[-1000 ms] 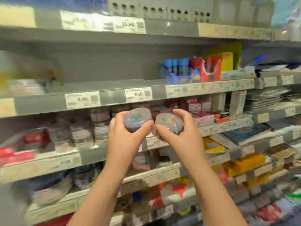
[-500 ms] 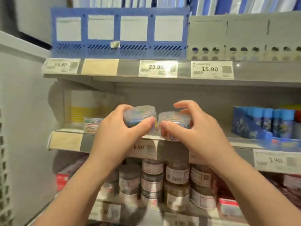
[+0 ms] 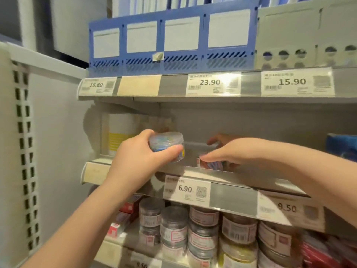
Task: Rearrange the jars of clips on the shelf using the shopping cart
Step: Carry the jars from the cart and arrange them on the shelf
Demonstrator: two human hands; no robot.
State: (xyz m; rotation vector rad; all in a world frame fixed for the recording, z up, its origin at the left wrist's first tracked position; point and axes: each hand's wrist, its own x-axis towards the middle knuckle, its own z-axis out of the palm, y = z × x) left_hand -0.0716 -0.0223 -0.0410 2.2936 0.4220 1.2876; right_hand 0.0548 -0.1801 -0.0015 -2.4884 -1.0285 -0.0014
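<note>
far left i see the perforated upright (image 3: 23,151) of the rack. at the back of the middle shelf (image 3: 241,179) stands a white pack with yellow stripes (image 3: 119,134). next comes the left hand (image 3: 139,159), its fingers and thumb clamped round a clear jar of coloured clips (image 3: 167,146). it holds the jar in the air just in front of the shelf's edge, roughly level, lid up, resting on nothing. to the right, the right hand (image 3: 231,151) reaches over the clear front rail (image 3: 191,151) into the same shelf. its thumb lies on the near side of a second jar (image 3: 211,164) and its fingers curl over the far side, closed on it. that jar shows blurred through the rail, low on the shelf; i cannot tell whether it touches the shelf floor. the two jars are near each other but apart. below, under the 6.90 tag (image 3: 186,189), labelled jars (image 3: 173,227) stand stacked in rows.
</note>
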